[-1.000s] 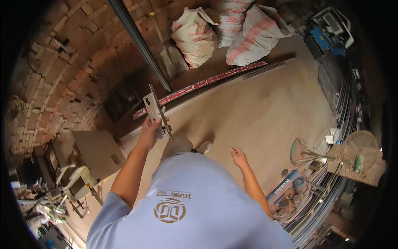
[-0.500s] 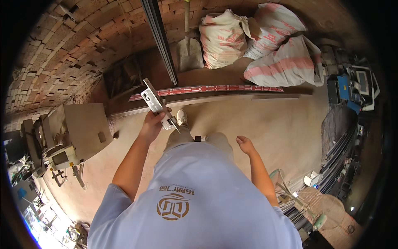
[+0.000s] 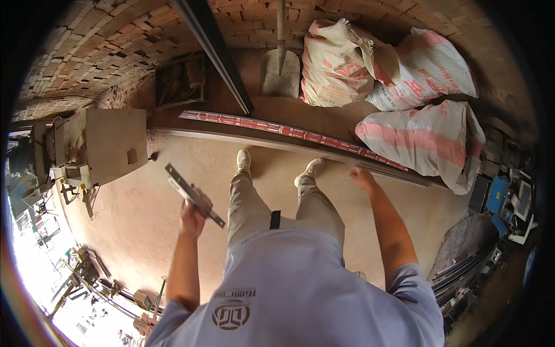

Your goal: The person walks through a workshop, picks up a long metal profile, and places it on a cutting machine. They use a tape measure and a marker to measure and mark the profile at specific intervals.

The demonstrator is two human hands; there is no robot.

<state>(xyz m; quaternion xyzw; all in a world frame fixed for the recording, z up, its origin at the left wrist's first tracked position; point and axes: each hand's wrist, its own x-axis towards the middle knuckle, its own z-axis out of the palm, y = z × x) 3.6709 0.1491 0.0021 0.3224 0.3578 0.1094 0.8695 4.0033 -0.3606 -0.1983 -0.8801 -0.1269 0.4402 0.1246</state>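
My left hand grips a short flat metal bar with a lighter plate on it, held at waist height and slanting from upper left to lower right. My right hand hangs out to the right with fingers curled and holds nothing. It is over the long metal profile lying on the floor in front of my feet. A red-and-white patterned strip lies along that profile's far side.
Three filled pink-and-white sacks rest against the brick wall at the right. A shovel leans on the wall. A dark beam runs diagonally. A grey machine stands at the left; tools and boxes crowd the right.
My view has swung so the sacks and floor profile sit more centred. My left hand lowered the metal bar to the left; my right hand moved out to the right.
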